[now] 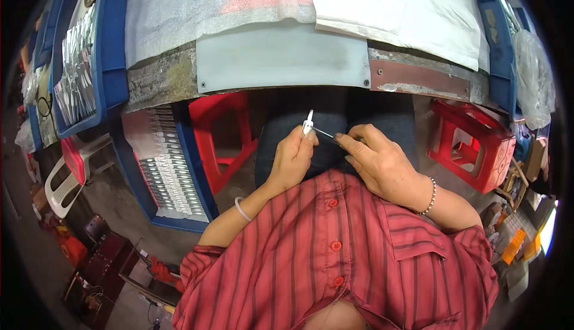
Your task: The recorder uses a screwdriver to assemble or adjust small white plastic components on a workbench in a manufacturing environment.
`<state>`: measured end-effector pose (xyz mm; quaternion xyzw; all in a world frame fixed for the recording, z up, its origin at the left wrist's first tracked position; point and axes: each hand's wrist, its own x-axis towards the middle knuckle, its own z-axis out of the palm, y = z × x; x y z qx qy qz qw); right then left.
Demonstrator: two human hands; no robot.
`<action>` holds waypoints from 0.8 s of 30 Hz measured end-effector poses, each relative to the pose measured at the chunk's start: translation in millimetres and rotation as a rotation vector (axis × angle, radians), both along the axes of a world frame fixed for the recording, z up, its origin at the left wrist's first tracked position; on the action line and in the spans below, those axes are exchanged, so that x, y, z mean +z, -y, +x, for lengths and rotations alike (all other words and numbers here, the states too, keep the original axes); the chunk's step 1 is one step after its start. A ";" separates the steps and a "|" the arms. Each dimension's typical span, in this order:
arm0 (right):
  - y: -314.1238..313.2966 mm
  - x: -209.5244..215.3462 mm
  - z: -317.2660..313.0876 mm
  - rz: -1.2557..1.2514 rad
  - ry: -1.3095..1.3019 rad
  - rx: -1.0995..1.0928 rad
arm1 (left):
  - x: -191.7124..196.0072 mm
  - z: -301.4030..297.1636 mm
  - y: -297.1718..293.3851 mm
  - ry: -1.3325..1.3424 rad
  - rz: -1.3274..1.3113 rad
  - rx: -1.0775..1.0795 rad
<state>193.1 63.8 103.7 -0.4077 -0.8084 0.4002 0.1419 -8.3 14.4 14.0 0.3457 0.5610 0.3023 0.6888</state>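
Note:
Above my lap, my left hand (292, 155) pinches a small white piece (308, 123) with a narrow tip pointing up, between thumb and fingers. My right hand (381, 161) is closed around a thin metal rod (323, 132), whose far end meets the white piece or lies right beside it. Whatever handle the rod has is hidden inside my right fingers. Both hands are just below the near edge of the workbench, over dark trousers (302, 111). The exact kind of the white piece is too small to make out.
A pale board (281, 58) lines the bench edge, with cloths (394, 7) on top. On the left, a blue crate (110, 49) holds flat silvery pieces; a lower blue crate (179, 223) holds rows of similar ones. Red stools (221, 141) stand under the bench on both sides.

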 end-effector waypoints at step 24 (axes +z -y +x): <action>-11.1 -2.4 -23.2 0.201 0.434 0.275 | -17.0 7.0 -0.7 -0.411 0.469 -0.124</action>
